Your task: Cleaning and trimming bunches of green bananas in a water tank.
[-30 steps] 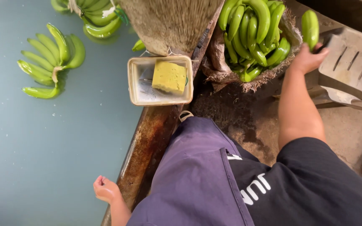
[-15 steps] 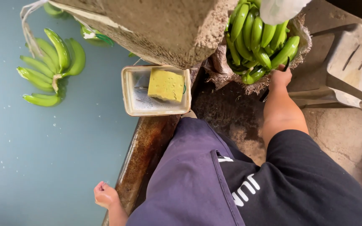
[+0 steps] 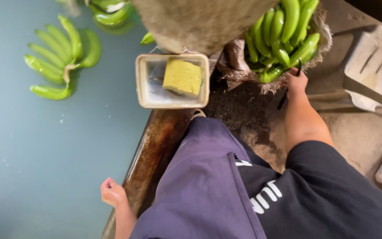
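Upper right: right hand (image 3: 296, 83), fingers closed on a dark thin tool, touching green banana bunch (image 3: 284, 37). Lower left: left hand (image 3: 112, 193), fisted, empty, over tank rim (image 3: 155, 150).

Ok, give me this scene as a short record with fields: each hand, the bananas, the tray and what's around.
setting: water tank with a rusty rim
left hand: closed in a loose fist above the water beside the rim, holding nothing visible
right hand: reaching to the green banana bunch on the padded ledge, a thin dark tool in its grip
floating bananas: one green cluster in the water, another partly out of frame at the top
tray: pale, square, on the rim, holding a yellow sponge
clothing: dark apron
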